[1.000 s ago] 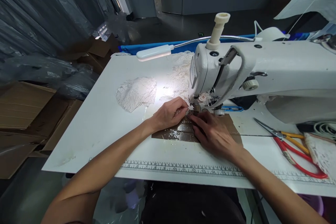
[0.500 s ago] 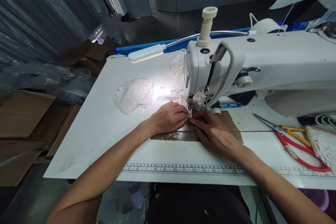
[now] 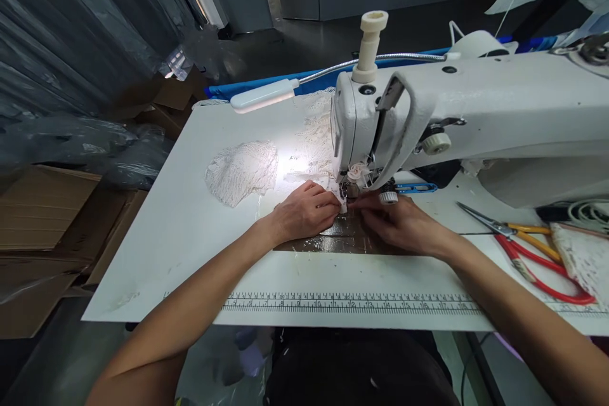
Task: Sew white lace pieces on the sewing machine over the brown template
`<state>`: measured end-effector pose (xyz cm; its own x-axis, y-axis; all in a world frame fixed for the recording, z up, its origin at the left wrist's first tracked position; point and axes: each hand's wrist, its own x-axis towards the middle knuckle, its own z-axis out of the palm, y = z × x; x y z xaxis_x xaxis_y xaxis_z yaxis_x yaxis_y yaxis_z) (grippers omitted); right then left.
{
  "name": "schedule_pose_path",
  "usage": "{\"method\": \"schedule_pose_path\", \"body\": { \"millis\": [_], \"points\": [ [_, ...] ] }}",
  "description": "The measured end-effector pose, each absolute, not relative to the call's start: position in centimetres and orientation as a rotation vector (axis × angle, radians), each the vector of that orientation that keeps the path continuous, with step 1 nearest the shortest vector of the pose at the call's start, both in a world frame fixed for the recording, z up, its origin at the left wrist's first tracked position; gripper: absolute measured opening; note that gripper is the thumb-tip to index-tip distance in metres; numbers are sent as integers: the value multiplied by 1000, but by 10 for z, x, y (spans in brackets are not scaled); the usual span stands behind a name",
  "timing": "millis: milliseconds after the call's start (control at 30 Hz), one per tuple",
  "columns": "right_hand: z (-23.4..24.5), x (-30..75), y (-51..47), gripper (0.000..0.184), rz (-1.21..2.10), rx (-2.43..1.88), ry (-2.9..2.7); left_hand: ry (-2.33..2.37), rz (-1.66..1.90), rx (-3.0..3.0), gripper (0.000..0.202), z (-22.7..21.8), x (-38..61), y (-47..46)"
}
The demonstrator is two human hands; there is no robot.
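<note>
My left hand (image 3: 307, 209) lies on the white table (image 3: 190, 228) with its fingertips pressed on a small white lace piece (image 3: 340, 202) at the presser foot (image 3: 351, 191) of the white sewing machine (image 3: 451, 114). My right hand (image 3: 404, 223) lies just right of it on the brown taped patch (image 3: 333, 238). Its fingers are drawn together and point at the same lace piece beside the needle. Both hands are closed in a pinch around the lace.
A loose lace piece (image 3: 242, 171) lies at the left under the gooseneck lamp (image 3: 264, 94). More lace (image 3: 314, 133) is heaped behind the machine head. Red-handled scissors (image 3: 528, 254) and blue thread snips (image 3: 413, 188) lie at the right. A printed ruler (image 3: 352, 304) runs along the front edge. Cardboard boxes (image 3: 42, 209) stand left.
My right hand has slid to the right and forward, from in front of the needle to beside it. My left hand has stayed on the lace. The view has shifted slightly.
</note>
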<state>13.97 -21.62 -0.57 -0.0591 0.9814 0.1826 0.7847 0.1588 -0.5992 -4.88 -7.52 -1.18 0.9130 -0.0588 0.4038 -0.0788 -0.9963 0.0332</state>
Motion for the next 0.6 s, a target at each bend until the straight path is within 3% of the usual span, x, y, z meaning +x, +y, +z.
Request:
{"method": "schedule_pose_path", "body": {
  "millis": [233,500,600],
  "points": [
    [-19,135,-215,37,183,-1820,-1949,-107,629,3076,17,-10,-49,-76],
    [-8,150,-221,34,260,-1681,-1835,-92,729,3047,15,-12,-51,-80],
    [-5,179,-228,32,28,-1776,-1808,-47,785,2954,16,-15,-50,-80]
  ]
}}
